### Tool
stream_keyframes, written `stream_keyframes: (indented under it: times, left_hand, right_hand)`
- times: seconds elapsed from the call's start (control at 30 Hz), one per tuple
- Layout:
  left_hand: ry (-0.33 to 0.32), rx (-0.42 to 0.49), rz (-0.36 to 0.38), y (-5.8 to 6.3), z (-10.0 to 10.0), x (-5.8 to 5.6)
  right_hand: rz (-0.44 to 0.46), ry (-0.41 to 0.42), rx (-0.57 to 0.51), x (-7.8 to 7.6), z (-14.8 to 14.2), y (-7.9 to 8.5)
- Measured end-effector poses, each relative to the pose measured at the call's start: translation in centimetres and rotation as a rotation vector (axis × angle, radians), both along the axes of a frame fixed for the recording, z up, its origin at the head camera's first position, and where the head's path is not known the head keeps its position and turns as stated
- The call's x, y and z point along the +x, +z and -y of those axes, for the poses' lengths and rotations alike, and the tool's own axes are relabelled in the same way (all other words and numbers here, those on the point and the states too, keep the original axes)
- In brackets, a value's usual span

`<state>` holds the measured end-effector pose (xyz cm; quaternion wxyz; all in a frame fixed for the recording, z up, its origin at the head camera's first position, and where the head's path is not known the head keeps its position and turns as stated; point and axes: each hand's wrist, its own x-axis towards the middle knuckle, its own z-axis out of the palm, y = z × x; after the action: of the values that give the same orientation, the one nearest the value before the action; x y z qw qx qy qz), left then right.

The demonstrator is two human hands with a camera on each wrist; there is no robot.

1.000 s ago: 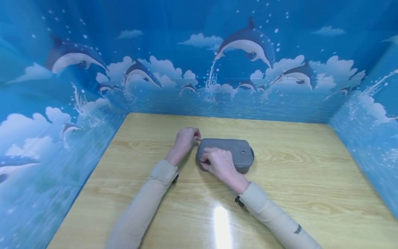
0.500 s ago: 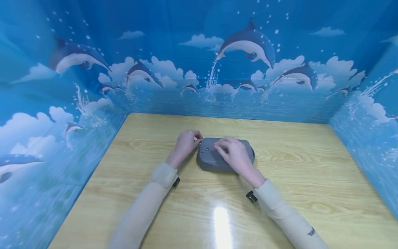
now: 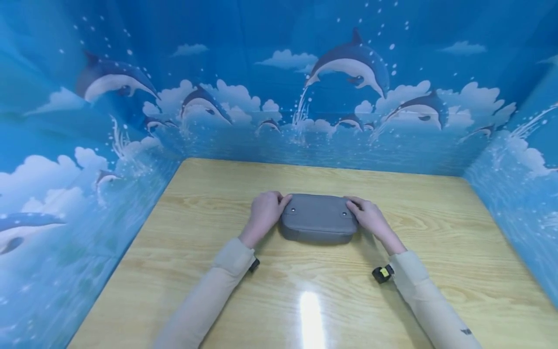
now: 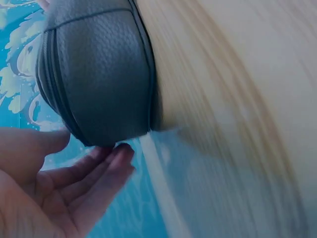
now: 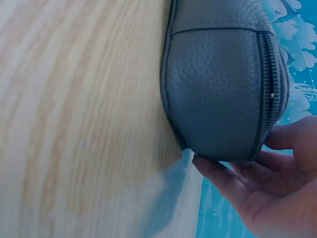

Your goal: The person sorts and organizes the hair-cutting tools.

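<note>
A grey leather-look zippered pouch (image 3: 320, 213) lies on the wooden table with two metal snaps on its top. At its left end, my left hand (image 3: 267, 209) grips it, thumb on the top edge and fingers down the end. My right hand (image 3: 368, 214) holds the opposite end in the same way. In the left wrist view, the left fingers (image 4: 94, 183) curl against the pouch's end (image 4: 104, 84). The right wrist view shows a closed zip (image 5: 270, 84) along the top edge, with the right thumb (image 5: 285, 136) beside it.
The light wooden table (image 3: 209, 194) carries a bright light reflection (image 3: 311, 320) in front of the pouch. Blue cloth with printed dolphins (image 3: 348, 63) stands behind and along both sides. A black wrist camera (image 3: 381, 274) sits under the right cuff.
My right hand has moved rightward across the top of the pouch to its right end, uncovering both snaps. My left hand has shifted slightly right, its thumb now on the pouch's edge.
</note>
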<state>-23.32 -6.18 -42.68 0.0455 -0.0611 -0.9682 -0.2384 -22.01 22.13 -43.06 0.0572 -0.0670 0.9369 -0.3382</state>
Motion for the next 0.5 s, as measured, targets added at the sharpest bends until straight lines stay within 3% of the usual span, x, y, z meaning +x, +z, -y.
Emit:
stream_keyframes:
  times: [0.23, 0.5]
  left_hand:
    - [-0.098, 0.074, 0.120, -0.7, -0.3, -0.2]
    - [-0.123, 0.074, 0.123, -0.8, 0.7, 1.0]
  right_hand:
    - [-0.015, -0.005, 0.007, 0.2, -0.1, -0.3]
    - [0.031, 0.033, -0.009, 2.4, 0.1, 0.1]
